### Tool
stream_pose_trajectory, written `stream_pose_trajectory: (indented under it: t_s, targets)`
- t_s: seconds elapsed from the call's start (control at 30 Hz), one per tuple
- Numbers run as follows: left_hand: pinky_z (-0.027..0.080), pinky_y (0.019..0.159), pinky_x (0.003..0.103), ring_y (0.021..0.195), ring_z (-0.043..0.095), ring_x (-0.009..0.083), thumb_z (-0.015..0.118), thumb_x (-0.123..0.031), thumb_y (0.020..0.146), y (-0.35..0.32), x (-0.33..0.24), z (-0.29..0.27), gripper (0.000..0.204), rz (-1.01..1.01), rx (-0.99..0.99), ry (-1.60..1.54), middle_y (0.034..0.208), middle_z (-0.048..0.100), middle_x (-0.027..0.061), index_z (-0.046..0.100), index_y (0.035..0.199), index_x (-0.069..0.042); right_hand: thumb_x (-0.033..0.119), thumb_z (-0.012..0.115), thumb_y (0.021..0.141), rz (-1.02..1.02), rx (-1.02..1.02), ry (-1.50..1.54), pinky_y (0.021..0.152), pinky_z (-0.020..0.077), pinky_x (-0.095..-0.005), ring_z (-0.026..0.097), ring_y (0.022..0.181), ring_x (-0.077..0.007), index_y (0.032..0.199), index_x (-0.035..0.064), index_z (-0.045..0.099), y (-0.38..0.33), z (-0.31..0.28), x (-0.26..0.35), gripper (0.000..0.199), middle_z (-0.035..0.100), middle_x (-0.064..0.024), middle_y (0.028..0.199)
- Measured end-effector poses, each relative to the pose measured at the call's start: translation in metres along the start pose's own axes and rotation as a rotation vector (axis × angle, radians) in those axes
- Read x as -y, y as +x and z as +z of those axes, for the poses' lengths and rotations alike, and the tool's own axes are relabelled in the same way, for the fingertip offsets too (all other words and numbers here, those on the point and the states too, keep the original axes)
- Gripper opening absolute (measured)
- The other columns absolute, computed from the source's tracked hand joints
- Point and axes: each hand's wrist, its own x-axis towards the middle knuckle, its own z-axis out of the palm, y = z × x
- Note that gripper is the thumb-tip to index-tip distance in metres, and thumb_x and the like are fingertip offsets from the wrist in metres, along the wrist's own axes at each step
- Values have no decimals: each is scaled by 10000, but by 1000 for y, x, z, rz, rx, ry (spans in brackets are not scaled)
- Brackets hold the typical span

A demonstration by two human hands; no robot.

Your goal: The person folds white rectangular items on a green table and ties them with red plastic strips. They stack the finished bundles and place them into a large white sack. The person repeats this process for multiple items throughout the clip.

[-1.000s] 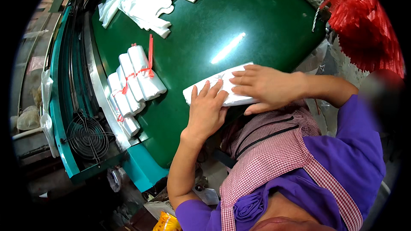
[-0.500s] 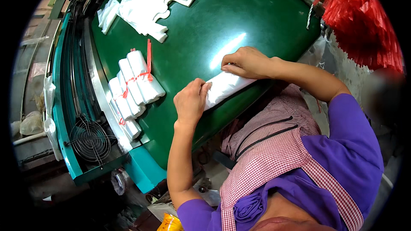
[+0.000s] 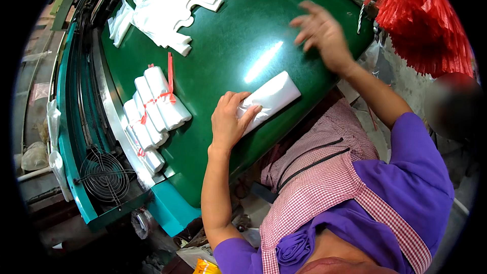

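White plastic (image 3: 274, 95), rolled, no tie showing, is lying on the table (image 3: 228, 61), left hand (image 3: 228, 122) gripping it, right hand (image 3: 324, 35) hovering empty, fingers spread, with tied rolls (image 3: 176, 112) and flat bags (image 3: 158, 10) nearby.

A purple short-sleeved top (image 3: 403, 172), its fabric rosette (image 3: 296, 248) sitting near left, is showing under a black-trimmed red-and-white checked apron (image 3: 315, 195).

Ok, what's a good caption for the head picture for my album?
Left hand holds a white roll on a green table; right hand is open and empty.
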Motion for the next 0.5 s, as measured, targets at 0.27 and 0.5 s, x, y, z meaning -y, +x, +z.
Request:
stream_pose_trajectory:
  t_s: [0.27,0.5]
  targets:
    - [479,718,391,818,607,296,700,-334,804,-4,-5,7,359,-134,43,-122,873,627,119,623,985,-34,314,377,988,-286,-426,429,793,474,-338,575,1023,-255,1217,39,495,53,-193,42,377,585,-161,1201]
    - [474,726,396,854,597,308,680,-321,824,-10,-9,5,353,-117,50,-66,891,621,139,592,985,-20,231,394,984,-478,-333,642,733,451,-296,567,896,-213,1142,-24,559,62,-193,55,342,616,-142,1044]
